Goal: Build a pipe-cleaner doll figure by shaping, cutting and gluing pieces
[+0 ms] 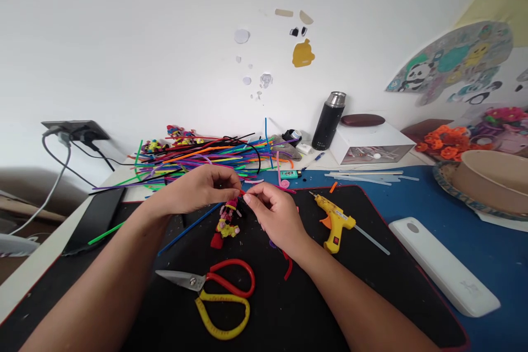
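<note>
My left hand (202, 188) and my right hand (277, 219) meet above the black mat (297, 308), thumbs and forefingers pinched. Between the fingertips shows a short red piece of pipe cleaner (242, 193); most of it is hidden by the fingers. Just below lies a small figure (227, 226) of pink, yellow and red pipe cleaner. Scissors (193, 281) with one red and one yellow handle rest nearer to me, blades pointing left. A red strip (288, 267) lies partly under my right wrist. To the right is a yellow glue gun (339, 225) with a clear stick in its back.
Many coloured pipe cleaners (206, 157) are heaped by the wall. A black thermos (328, 122) and white box (373, 144) stand behind. Glue sticks (371, 177) and a long white case (443, 267) lie right. A flat black object (93, 220) lies left.
</note>
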